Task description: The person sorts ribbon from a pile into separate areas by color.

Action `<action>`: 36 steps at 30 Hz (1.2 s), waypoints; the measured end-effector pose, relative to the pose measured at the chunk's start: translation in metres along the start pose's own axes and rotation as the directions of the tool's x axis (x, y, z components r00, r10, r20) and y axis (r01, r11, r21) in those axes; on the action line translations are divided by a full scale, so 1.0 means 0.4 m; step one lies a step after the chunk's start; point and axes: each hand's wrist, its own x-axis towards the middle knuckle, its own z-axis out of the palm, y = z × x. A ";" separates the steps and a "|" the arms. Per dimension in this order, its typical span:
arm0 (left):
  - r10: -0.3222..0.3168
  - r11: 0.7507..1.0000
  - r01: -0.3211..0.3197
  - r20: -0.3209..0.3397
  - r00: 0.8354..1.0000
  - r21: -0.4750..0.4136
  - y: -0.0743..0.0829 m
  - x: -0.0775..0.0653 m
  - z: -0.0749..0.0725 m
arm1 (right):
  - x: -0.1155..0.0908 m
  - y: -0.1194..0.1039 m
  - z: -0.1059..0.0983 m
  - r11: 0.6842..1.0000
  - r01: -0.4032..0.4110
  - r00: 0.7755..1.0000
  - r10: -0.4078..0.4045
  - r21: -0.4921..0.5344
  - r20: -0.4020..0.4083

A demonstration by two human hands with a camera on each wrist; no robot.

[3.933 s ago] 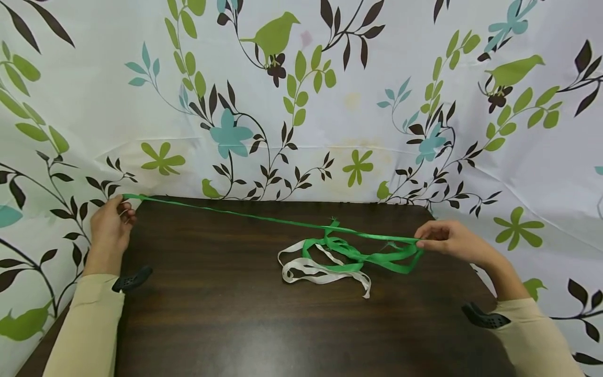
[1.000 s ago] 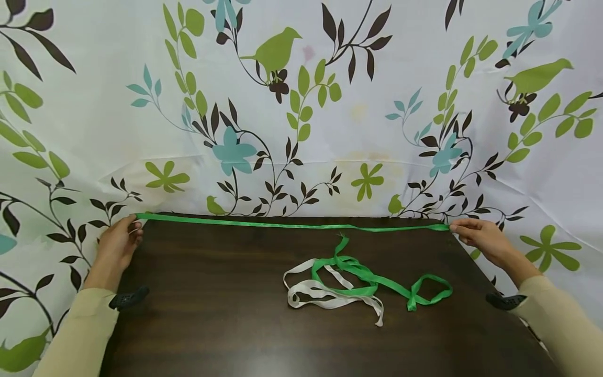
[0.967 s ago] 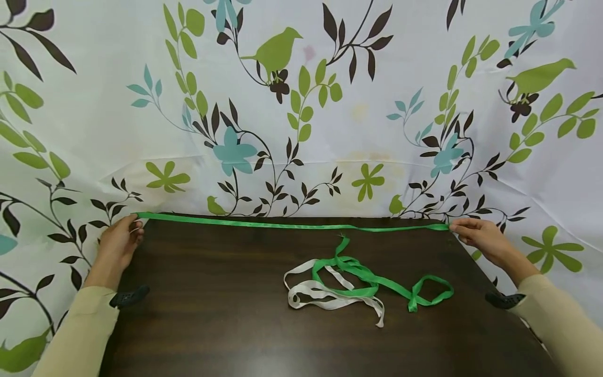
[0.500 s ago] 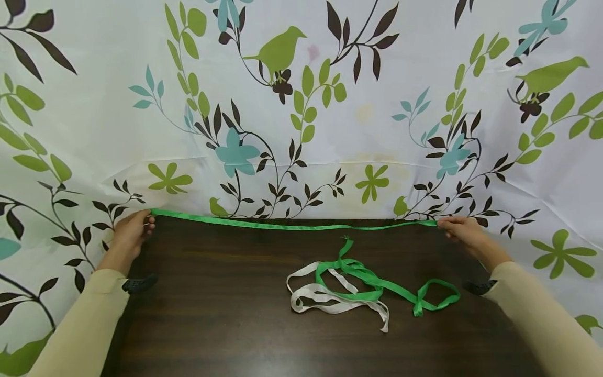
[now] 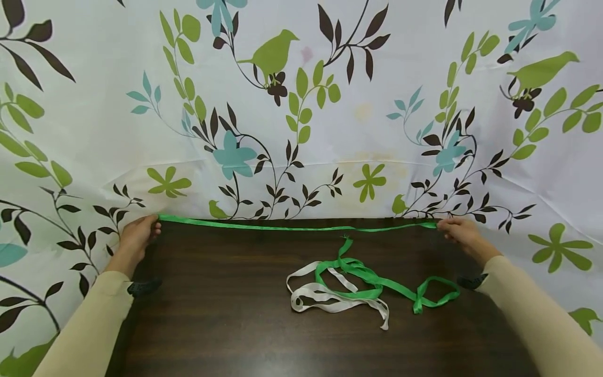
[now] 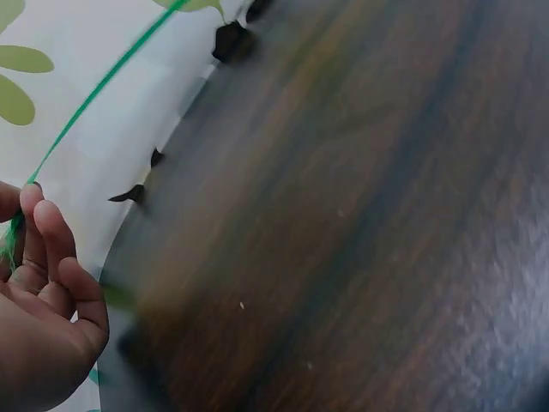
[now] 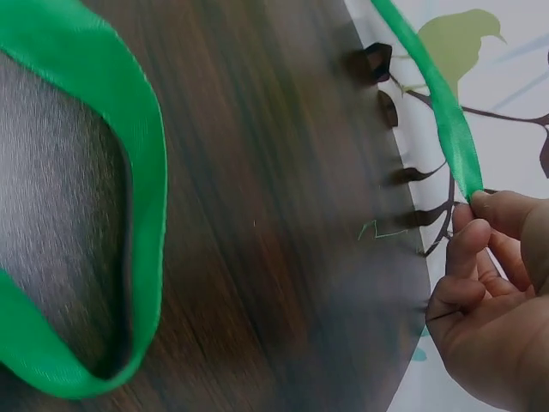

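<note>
A long green ribbon [image 5: 282, 229] stretches between both hands along the far edge of the table, sagging slightly in the middle. My left hand [image 5: 138, 238] pinches its left end between thumb and fingertips; in the left wrist view a frayed tip of the ribbon [image 6: 12, 245] pokes out below the fingers. The other end is pinched by my right hand [image 5: 460, 233], and the right wrist view shows the ribbon [image 7: 455, 142] running up from the thumb and forefinger. A second green ribbon [image 5: 400, 289] lies loosely looped on the table, overlapping a crumpled white ribbon [image 5: 325, 303].
The dark wooden table [image 5: 226, 303] reaches back to a white cloth [image 5: 301, 173] printed with leaves, birds and flowers, hanging behind and at both sides. A small black device [image 5: 143, 287] sits at the left wrist and another [image 5: 471, 282] at the right.
Earlier the held ribbon crossed the table at a slant; the right hand has since lifted clear of the loose pile. Over the last second both hands have come slightly inward and the ribbon slackened.
</note>
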 end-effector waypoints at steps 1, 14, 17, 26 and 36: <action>0.009 0.999 -0.009 0.000 1.000 0.045 -0.006 -0.003 -0.006 | 0.002 0.001 0.002 1.000 -0.004 1.000 0.004 -0.009 0.008; 0.169 0.890 -0.209 0.132 0.977 0.406 -0.035 -0.003 0.009 | 0.005 0.006 -0.001 0.989 -0.084 0.996 0.085 -0.121 0.010; 0.195 0.856 -0.255 0.175 0.965 0.449 -0.033 -0.003 0.021 | 0.006 0.013 -0.012 0.986 -0.066 0.998 0.068 -0.151 0.005; 0.201 0.784 -0.255 0.156 0.967 0.566 -0.034 0.000 0.034 | 0.000 0.046 -0.026 0.985 -0.036 0.999 0.035 -0.171 -0.008; 0.221 0.758 -0.272 0.158 0.962 0.593 -0.022 -0.016 0.048 | -0.007 0.047 -0.022 0.980 -0.027 0.999 0.032 -0.199 0.022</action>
